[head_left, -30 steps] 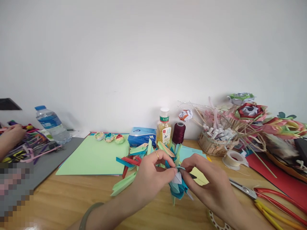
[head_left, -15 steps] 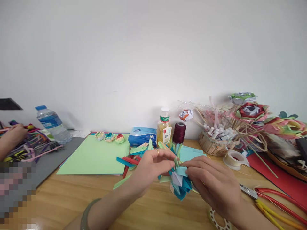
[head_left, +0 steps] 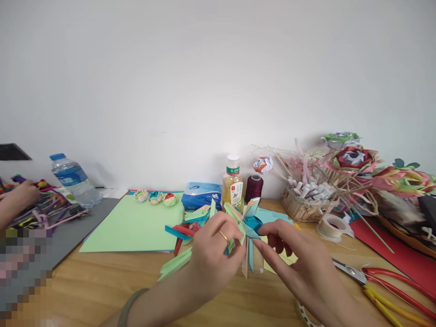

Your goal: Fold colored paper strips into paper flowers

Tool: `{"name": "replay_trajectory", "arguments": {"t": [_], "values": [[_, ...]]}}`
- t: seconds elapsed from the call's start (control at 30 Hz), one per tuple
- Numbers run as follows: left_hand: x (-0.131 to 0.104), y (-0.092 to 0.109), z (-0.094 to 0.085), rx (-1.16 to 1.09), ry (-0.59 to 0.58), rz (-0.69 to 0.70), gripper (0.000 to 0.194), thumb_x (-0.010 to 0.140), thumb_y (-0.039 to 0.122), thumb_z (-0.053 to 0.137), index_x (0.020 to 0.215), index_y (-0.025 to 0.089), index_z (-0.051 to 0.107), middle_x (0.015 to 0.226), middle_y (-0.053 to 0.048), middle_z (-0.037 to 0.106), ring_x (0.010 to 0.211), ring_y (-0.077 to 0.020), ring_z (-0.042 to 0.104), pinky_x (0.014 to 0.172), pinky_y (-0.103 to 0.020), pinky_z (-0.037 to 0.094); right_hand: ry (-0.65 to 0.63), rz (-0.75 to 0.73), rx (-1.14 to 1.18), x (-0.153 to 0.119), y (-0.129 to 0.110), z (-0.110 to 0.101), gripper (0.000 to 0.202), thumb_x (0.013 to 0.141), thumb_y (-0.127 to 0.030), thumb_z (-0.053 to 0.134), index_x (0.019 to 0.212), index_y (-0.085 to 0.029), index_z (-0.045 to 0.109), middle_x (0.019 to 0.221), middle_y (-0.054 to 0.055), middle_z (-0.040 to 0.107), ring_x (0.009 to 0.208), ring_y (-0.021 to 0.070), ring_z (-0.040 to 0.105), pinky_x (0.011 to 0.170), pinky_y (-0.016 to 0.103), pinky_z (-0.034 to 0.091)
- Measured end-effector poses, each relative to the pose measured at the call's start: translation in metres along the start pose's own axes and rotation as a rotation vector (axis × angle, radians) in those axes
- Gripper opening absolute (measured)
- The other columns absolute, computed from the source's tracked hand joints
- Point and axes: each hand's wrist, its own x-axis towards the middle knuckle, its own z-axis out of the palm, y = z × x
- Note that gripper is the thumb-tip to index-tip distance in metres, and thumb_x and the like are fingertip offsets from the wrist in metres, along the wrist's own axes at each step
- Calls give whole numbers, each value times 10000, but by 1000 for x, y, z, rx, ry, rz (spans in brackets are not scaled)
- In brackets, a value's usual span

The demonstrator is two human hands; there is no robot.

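Note:
Between my hands, above the wooden table, is a folded paper flower with blue, pale green and peach petals. My left hand, with a gold ring, is closed on its left side; the fingertips are partly hidden. On the flower's right, my right hand pinches a light-blue petal between thumb and fingers. Loose folded paper pieces in red, blue and green lie behind and left of my left hand. Pale yellow paper shows beneath the flower.
Scissors with red and yellow handles and a thread spool lie to the right. Behind stand a tea bottle, a tissue pack and a basket of paper flowers. Another person's hand is at far left.
The flower has turned in my hands, its blue petals now facing up rather than hanging down. My left hand has curled inward; my right hand has shifted to a thumb-and-finger pinch.

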Motion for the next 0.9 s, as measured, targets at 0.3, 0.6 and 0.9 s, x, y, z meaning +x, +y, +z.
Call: {"name": "replay_trajectory", "arguments": {"t": [0.3, 0.6, 0.9], "values": [[-4, 2, 1, 107, -16, 123, 213, 716, -5, 468, 657, 199, 453, 651, -10, 568, 558, -97, 519, 515, -200, 440, -85, 163, 186, -1, -2, 2, 217, 889, -300, 483, 700, -210, 540, 554, -41, 549, 486, 100, 516, 454, 196, 403], [-6, 1, 2, 71, 2, 82, 202, 700, 9, 484, 635, 200, 483, 634, -9, 560, 584, -110, 582, 509, -202, 478, -82, 192, 224, 3, 4, -2, 233, 874, -319, 500, 675, -201, 532, 567, -30, 545, 515, 111, 519, 491, 211, 429], [-1, 3, -1, -19, -3, 42, 201, 681, 9, 489, 627, 202, 465, 617, 15, 512, 587, -101, 584, 546, -202, 511, -105, 247, 282, 3, 9, -3, 238, 879, -320, 475, 686, -197, 543, 590, -22, 579, 542, 115, 545, 508, 213, 440]]}}
